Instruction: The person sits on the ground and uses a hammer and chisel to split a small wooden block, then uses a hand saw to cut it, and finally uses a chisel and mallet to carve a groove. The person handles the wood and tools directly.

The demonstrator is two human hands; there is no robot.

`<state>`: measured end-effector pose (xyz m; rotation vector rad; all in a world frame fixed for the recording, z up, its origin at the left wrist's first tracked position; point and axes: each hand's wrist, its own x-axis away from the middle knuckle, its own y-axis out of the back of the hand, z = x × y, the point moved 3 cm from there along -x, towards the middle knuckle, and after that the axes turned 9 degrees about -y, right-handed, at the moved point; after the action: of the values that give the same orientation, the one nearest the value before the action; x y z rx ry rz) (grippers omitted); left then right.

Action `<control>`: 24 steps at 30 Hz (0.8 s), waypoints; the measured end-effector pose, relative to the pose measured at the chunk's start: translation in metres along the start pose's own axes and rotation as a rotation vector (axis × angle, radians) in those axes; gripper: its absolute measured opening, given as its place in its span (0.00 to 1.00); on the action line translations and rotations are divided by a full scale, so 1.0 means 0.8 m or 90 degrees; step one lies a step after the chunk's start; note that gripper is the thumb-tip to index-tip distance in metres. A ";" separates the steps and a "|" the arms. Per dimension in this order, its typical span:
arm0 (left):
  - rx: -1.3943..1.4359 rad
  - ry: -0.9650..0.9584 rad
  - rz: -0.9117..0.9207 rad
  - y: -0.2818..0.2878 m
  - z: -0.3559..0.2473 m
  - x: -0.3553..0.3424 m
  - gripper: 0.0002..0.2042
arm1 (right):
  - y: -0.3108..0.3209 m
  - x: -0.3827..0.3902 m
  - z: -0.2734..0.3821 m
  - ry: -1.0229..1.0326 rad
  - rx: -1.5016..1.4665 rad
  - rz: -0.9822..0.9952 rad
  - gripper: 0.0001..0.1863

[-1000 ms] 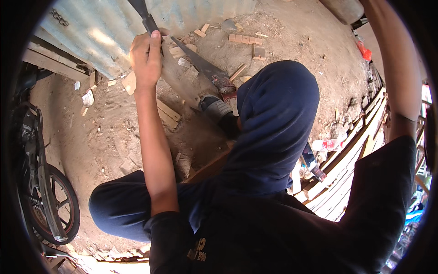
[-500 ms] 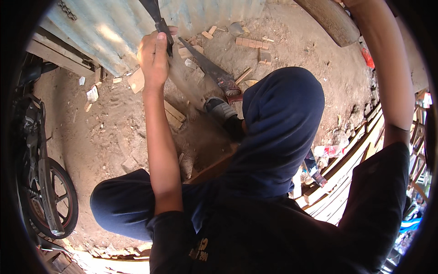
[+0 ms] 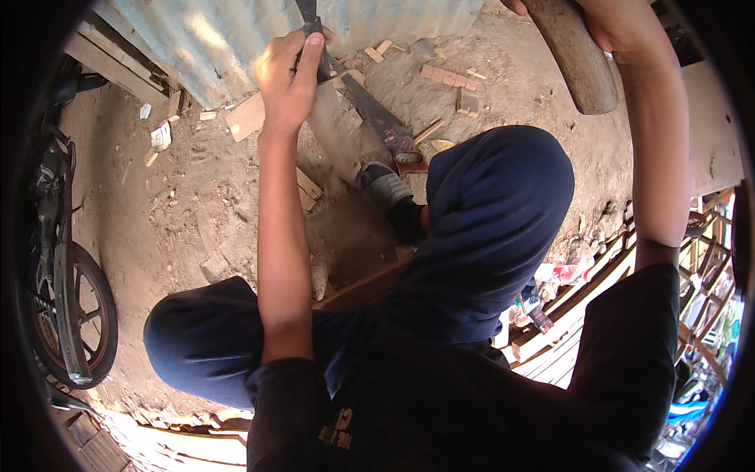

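"Start at the left: what's there?"
"A motorcycle (image 3: 67,291), then a corrugated metal sheet (image 3: 181,39) and a flat wood offcut (image 3: 248,116) on the dirt near its foot."

"And the left hand?"
"The left hand (image 3: 289,79) is folded tightly round a dark metal tool (image 3: 310,12), thumb laid along it. The tool sits at the top edge, which cuts off its upper end, so I can't say exactly what kind it is."

"Anything finished further along?"
"A handsaw (image 3: 370,110) lies on the ground, in neither hand, its handle just beside the sandalled foot (image 3: 385,185). Past it are a row of small wood blocks (image 3: 448,76) and other scraps. I'd judge some wood has already been cut, but no finished piece stands out."

"What about the far right?"
"A thick wooden club (image 3: 578,59) is up off the ground, its rounded end pointing down. The right hand (image 3: 617,27) is wrapped about it, partly cropped. Club and tool are well apart."

"So what's left?"
"Both hands being loaded suggests the work is unfinished. Whatever the tool bears on is too blurred to make out, so I can't tell how much remains."
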<state>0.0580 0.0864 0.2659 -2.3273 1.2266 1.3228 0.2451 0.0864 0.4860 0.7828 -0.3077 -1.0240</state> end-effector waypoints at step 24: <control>0.294 0.160 -0.035 -0.006 -0.005 -0.021 0.12 | -0.033 0.018 -0.076 -0.118 -0.417 0.080 0.22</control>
<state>0.0593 0.0968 0.2802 -2.2040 1.3539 0.6486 0.2700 0.0934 0.4236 0.0771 -0.1590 -0.9975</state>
